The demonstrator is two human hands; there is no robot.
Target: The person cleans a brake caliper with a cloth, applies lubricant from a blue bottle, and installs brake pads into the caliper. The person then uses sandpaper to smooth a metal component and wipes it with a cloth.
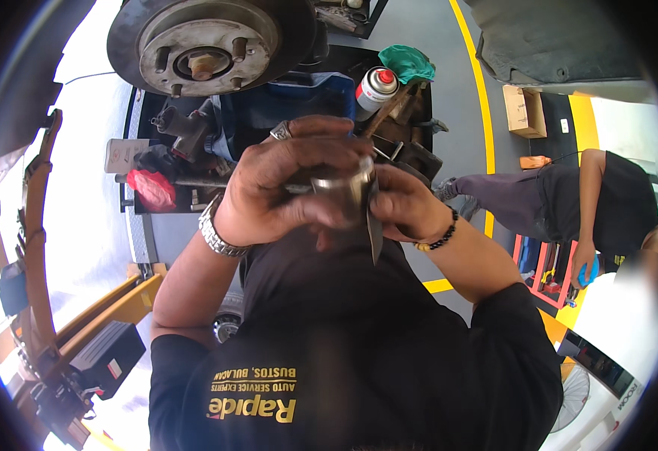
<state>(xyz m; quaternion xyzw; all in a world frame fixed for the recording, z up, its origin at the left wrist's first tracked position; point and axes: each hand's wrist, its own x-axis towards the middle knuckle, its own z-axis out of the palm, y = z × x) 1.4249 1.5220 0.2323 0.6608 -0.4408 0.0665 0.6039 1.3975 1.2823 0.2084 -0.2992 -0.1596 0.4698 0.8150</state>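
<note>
Garage floor, grey with a yellow line curving across it, is filling the background on my feed. Up top a bare wheel hub with its brake disc is hanging over a dark tool tray on the floor. That tray is carrying a white spray can with a red cap, a green rag, something red and crumpled and a bunch of dark parts I can't really make out.

Both hands are meeting right in the middle of the view, over a black shirt. The left hand, with a metal watch on the wrist and a ring, is curling its fingers over a short shiny metal cylinder, wrapping it from the top. The right hand, wearing a black bead bracelet, is pressing in against the cylinder's other side, fingers closed around it together with a thin dark blade-like strip that's pointing downward. So the cylinder is sitting between the two hands, held up in the air well above the tray.

Off to the right another person in dark clothes is bending down near a red rack, and a cardboard box is sitting beyond the yellow line.
</note>
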